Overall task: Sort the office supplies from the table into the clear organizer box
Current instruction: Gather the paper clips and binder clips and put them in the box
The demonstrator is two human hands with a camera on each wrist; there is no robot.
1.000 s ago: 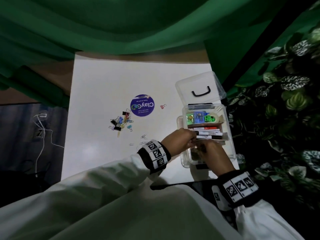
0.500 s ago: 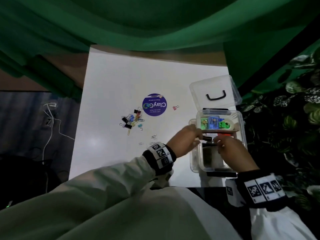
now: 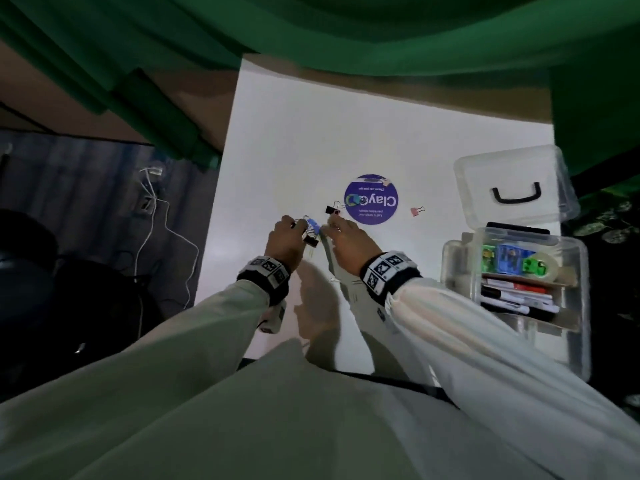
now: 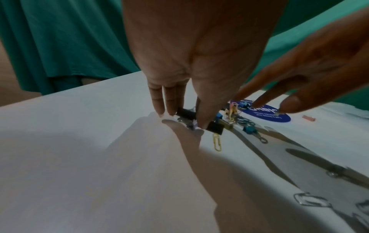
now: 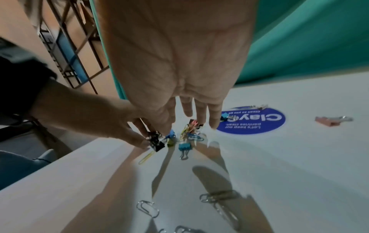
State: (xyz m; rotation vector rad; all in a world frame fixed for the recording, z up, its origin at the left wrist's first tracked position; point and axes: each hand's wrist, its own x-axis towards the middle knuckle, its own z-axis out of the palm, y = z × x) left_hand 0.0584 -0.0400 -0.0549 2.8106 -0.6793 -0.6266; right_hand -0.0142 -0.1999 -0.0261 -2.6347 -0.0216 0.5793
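Observation:
A heap of coloured binder clips and paper clips (image 3: 313,230) lies mid-table, left of the purple sticker. My left hand (image 3: 298,225) reaches into the heap's left side, thumb and fingers pinching a black binder clip (image 4: 186,113). My right hand (image 3: 332,226) comes in from the right, its straight fingers (image 5: 213,119) touching the heap and holding nothing. A second black clip (image 4: 215,127), a blue binder clip (image 5: 184,147) and a yellow paper clip (image 5: 146,157) lie just in front. The clear organizer box (image 3: 571,341) stands open at the right, holding markers and tape.
The box's lid (image 3: 512,181) with a black handle leans back behind it. A pink binder clip (image 3: 417,211) lies alone right of the round purple sticker (image 3: 372,199). Silver paper clips (image 5: 217,196) are scattered nearer to me. Green cloth hangs behind the table; cables lie on the floor at left.
Both hands have left the organizer box and moved left to the heap of clips. The left hand now pinches a black binder clip. The head view has swung left.

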